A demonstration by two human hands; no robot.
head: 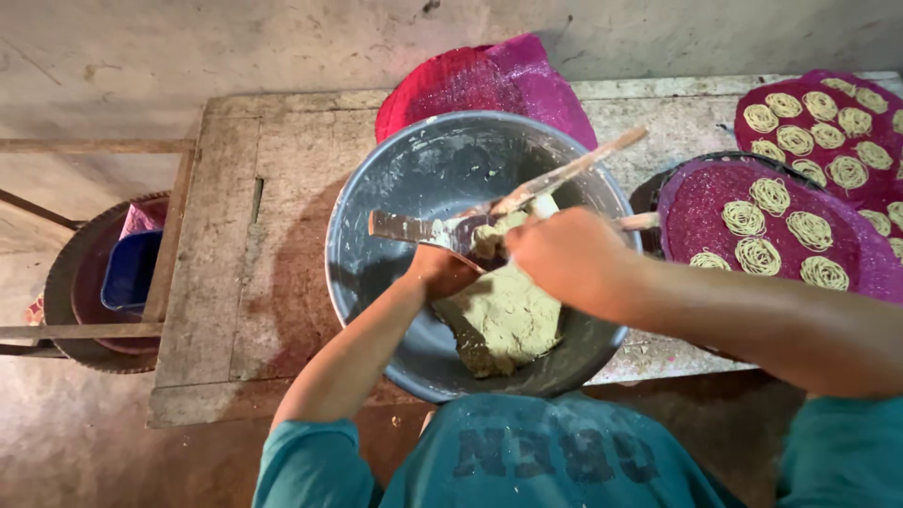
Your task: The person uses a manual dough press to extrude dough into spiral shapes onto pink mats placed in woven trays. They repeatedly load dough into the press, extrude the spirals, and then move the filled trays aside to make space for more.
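Observation:
A large grey metal bowl (395, 179) sits on a worn wooden table (235, 254), with a lump of pale greenish dough (503, 325) at its near side. My left hand (440, 273) is down inside the bowl, closed around something at the dough; what it grips is hidden. My right hand (564, 256) is closed over the middle of the bowl, holding a dough-smeared flat metal spatula (414, 229) whose blade points left. A second flat stick (574, 171) slants up to the right across the bowl.
Two purple round mats (781, 245) with coils of pressed noodle dough lie at the right. A red and pink mat (480, 80) pokes out behind the bowl. A round woven tray with a blue tub (127, 273) sits left of the table.

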